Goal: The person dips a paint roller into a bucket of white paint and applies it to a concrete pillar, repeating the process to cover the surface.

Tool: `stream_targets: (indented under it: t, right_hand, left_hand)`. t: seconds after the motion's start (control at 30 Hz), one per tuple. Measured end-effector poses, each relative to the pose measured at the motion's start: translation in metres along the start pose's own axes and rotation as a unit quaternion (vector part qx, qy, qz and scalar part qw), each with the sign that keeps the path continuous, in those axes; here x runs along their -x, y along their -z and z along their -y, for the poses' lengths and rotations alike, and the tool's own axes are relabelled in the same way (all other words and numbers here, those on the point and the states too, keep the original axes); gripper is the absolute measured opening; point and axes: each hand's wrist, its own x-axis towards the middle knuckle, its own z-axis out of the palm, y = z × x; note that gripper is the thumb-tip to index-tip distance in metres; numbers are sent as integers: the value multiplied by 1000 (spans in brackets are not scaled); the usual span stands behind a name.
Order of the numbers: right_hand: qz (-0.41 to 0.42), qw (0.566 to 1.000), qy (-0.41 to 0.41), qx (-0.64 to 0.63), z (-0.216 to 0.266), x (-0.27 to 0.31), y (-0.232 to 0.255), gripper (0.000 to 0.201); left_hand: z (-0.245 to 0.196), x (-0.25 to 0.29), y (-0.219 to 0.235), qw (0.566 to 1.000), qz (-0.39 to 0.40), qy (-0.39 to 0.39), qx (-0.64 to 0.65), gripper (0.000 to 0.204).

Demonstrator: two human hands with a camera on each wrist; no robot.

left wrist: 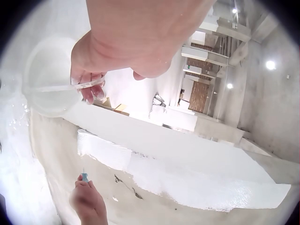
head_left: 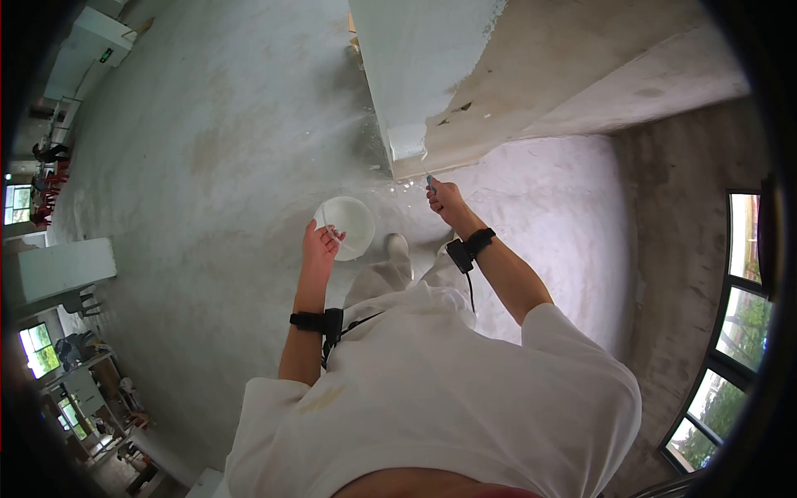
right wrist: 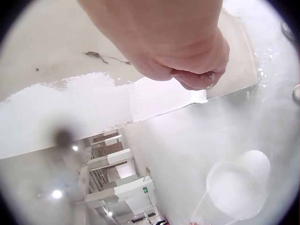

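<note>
My left hand (head_left: 319,246) grips the bail handle (left wrist: 47,88) of a white bucket (head_left: 371,218), fingers curled round it. Pale liquid or a white inside shows in the bucket, which hangs or stands low beside my feet. My right hand (head_left: 447,202) is closed round the teal handle (left wrist: 85,177) of what looks like a paint roller, with a thin metal rod rising from it. Its white head blends into fresh white paint (head_left: 408,143) near the lower end of a wall face (head_left: 465,124). In the right wrist view, the fist hides the tool's handle.
White drips (right wrist: 263,69) spot the grey concrete floor (head_left: 224,166) by the wall's foot. My shoes (head_left: 398,249) stand just behind the bucket. A bare wall with windows (head_left: 743,319) runs along the right. Far left are red chairs (head_left: 51,187) and cluttered furniture.
</note>
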Motion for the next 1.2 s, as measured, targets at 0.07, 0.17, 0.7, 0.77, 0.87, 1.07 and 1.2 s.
stream_targets:
  t: [0.07,0.17,0.7,0.77,0.87,1.07,1.2]
  right_hand:
    - [-5,1000,-11,2,-7,-25,7,28]
    - [-9,1000,-6,9,-13,-42,12,28]
    - [13,994,105,12,20,94,-20,25]
    - [9,993,118,15,25,113,-23,25]
    - [13,990,140,16,33,145,-26,25]
    - [35,984,172,-8,45,182,-18,23]
    - [36,983,182,-5,50,187,-12,23]
  left_hand:
    - [1,6,6,1000,1,-4,-4,46]
    - [-2,15,13,1000,4,-13,-9,48]
    - [-4,-38,52,1000,-10,-21,2,47]
    - [-10,-41,52,1000,-7,-20,3,50]
    - [-14,-44,50,1000,-6,-19,-1,54]
    - [-13,-54,51,1000,0,-18,3,54]
    - [-12,-52,48,1000,-15,-22,13,54]
